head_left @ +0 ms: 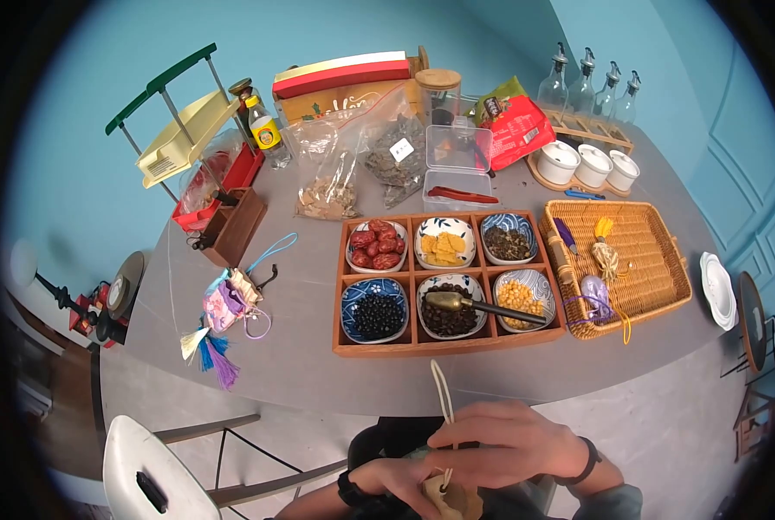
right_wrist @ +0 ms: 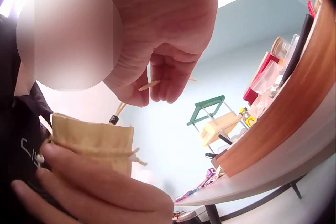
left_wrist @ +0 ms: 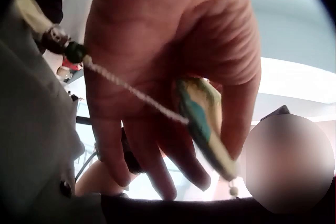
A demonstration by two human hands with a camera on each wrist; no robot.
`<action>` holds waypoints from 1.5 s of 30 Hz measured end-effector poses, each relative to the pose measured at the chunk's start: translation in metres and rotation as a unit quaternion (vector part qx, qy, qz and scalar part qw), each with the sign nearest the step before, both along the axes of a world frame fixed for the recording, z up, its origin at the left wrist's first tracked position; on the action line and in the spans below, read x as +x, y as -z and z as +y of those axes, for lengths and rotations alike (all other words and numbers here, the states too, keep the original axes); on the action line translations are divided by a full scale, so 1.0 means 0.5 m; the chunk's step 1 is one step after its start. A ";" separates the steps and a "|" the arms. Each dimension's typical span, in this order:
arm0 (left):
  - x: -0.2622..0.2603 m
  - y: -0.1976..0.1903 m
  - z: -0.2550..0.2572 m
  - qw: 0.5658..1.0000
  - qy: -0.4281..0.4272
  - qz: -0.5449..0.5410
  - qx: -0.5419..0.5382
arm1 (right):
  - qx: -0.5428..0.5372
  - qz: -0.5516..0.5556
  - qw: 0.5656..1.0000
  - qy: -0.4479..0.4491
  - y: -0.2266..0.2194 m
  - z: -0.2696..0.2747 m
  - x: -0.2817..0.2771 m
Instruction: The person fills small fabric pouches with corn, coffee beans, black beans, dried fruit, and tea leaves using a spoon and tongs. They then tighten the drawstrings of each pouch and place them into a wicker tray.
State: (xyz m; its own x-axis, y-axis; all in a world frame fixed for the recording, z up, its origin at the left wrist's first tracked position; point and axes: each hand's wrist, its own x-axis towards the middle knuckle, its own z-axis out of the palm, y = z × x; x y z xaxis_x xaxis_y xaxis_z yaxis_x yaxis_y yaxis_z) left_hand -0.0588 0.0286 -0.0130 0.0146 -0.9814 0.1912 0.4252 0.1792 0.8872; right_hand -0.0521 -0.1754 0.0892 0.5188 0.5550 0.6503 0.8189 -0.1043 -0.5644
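Low in the head view, close to the person's body, the left hand grips a small tan drawstring pouch. In the right wrist view the pouch stands with its mouth up, gathered by a cord below the rim, and the left fingers wrap its front. A blue-green pattern shows on the pouch in the left wrist view, beside a twisted cord with a green bead. Above the pouch, the right hand pinches a pale cord, whose loop sticks up past the fingers.
On the grey table sits a wooden compartment box with bowls of dried foods and a brass scoop. A wicker basket with pouches is at right, tasselled sachets at left. Bags, jars and bottles line the back.
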 end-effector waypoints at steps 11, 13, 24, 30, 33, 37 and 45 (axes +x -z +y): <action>-0.020 -0.019 0.020 0.957 -0.208 0.192 0.066 | -0.103 -0.080 0.988 0.084 -0.016 -0.021 -0.011; -0.014 -0.023 0.021 0.945 -0.052 0.322 0.039 | -0.103 -0.074 0.990 0.065 -0.023 -0.022 -0.006; -0.025 -0.036 0.019 0.853 -0.486 -0.161 0.102 | -0.179 -0.147 0.957 0.176 -0.048 -0.037 -0.062; 0.032 -0.041 0.065 0.714 -0.587 -0.361 0.123 | -0.269 -0.130 0.935 0.193 -0.014 -0.057 -0.082; 0.048 -0.050 0.068 0.696 -0.580 -0.401 0.138 | -0.267 -0.059 0.937 0.218 -0.014 -0.044 -0.077; 0.056 -0.057 0.063 0.699 -0.566 -0.418 0.125 | -0.243 -0.095 0.952 0.157 -0.012 -0.002 -0.059; 0.059 -0.044 0.070 0.718 -0.589 -0.365 0.061 | -0.330 -0.131 0.928 0.114 0.008 0.045 -0.022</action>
